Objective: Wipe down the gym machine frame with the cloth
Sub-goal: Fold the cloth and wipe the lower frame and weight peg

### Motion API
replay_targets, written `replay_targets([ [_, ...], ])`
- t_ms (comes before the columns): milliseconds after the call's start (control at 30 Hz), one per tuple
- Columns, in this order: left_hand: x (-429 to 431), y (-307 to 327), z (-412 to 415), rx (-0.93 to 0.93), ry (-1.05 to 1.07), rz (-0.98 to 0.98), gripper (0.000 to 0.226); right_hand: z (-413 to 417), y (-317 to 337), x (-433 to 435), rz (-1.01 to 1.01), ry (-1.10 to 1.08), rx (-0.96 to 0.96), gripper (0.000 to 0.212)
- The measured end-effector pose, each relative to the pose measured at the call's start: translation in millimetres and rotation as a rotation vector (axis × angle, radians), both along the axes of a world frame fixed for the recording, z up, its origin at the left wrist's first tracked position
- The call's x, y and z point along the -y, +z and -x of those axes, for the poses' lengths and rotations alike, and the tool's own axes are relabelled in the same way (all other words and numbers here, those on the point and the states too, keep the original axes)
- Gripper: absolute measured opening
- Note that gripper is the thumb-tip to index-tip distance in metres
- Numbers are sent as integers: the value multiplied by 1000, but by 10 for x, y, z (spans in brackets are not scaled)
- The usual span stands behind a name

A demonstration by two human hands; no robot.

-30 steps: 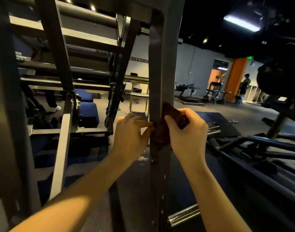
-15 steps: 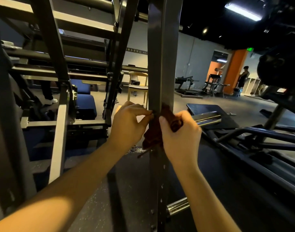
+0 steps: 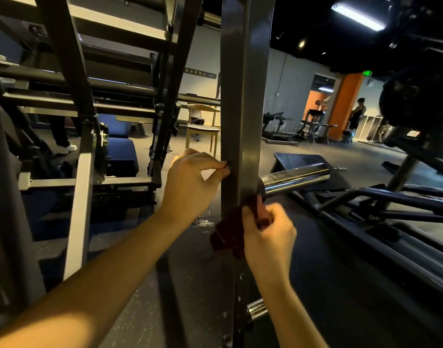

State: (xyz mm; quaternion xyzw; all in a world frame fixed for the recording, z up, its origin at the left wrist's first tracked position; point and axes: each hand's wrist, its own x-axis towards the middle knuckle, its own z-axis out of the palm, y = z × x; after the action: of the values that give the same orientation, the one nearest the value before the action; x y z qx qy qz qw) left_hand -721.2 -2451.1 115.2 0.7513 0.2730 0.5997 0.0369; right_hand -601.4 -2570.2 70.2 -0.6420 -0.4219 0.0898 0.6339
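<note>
A grey upright post (image 3: 243, 96) of the gym machine frame stands straight ahead of me. A dark red cloth (image 3: 228, 234) is pressed against the post's front at about waist height. My right hand (image 3: 268, 237) grips the cloth from the right, fingers curled round its bunched upper part. My left hand (image 3: 193, 182) sits higher on the post's left edge, thumb and forefinger pinching a small dark stud (image 3: 227, 167) there. It is off the cloth.
A chrome bar (image 3: 295, 179) sticks out to the right behind the post, and a shorter one (image 3: 257, 308) lower down. Slanted frame rails (image 3: 65, 59) and blue pads (image 3: 122, 149) fill the left. Dark machine arms (image 3: 391, 204) lie right. A wooden chair (image 3: 203, 129) and a person (image 3: 357, 114) stand far off.
My right hand has slid the cloth down the post. My left hand has let go of the cloth and stayed higher, now pinching at the post's left edge.
</note>
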Motion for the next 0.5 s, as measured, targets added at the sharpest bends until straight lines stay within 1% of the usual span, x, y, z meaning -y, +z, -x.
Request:
replay_targets([
  [67, 10, -1, -8, 7, -1, 9, 13, -30, -153, 67, 98, 9, -68, 22],
  [100, 12, -3, -7, 5, 0, 12, 13, -38, -116, 53, 95, 6, -59, 21],
  [167, 16, -2, 1, 7, -10, 22, 13, -25, 126, -20, -7, -25, 11, 20],
  [233, 25, 1, 11, 4, -20, 40, 14, 16, 394, -98, -125, -77, 130, 18],
  [300, 20, 12, 24, 2, -45, 59, 14, 28, 401, -127, -146, -84, 235, 18],
  [367, 7, 27, 34, 27, -66, 81, 13, -25, 133, -86, -48, -28, 255, 16],
  [467, 27, 48, 25, 18, -54, 75, 13, -109, -298, 58, 186, 53, 128, 14],
  [500, 44, 42, 19, 18, -44, 64, 13, -118, -330, 74, 214, 54, 109, 15],
])
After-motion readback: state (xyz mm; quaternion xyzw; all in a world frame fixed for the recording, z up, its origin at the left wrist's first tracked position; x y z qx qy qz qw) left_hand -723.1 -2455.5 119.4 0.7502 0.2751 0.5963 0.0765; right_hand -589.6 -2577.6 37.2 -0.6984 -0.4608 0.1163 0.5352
